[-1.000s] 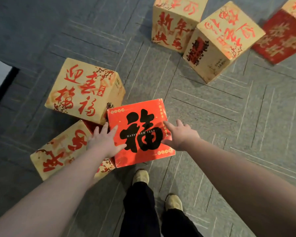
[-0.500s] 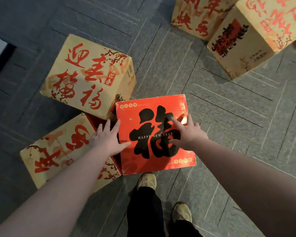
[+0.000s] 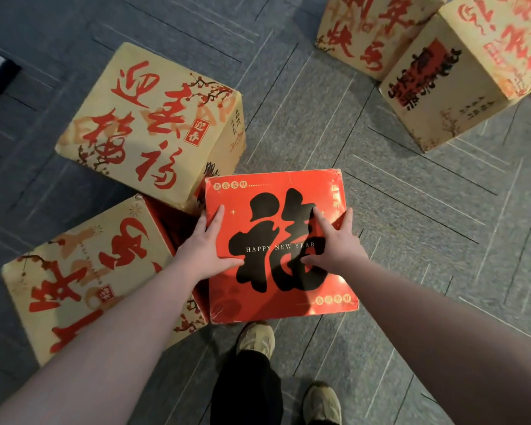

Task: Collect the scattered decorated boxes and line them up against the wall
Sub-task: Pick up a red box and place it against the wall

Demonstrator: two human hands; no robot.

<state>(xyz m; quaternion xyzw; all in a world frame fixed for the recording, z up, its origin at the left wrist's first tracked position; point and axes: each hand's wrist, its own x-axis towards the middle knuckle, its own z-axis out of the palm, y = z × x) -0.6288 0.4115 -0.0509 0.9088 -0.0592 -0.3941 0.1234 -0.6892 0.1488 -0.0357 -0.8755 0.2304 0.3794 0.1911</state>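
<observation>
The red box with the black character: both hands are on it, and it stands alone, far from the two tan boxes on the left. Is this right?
Not quite. In the head view the left hand and right hand are on the red box, but it does not stand alone: the tan boxes and sit right against its left side.

The red box (image 3: 276, 240) bears a large black 福 crossed by "HAPPY NEW YEAR". The tan box behind it (image 3: 154, 124) carries a small red seal reading 迎春

An office-like interior: grey carpet tiles (image 3: 411, 210) with line patterns cover the floor, where New Year printed cardboard boxes (image 3: 154, 124) stand.
</observation>
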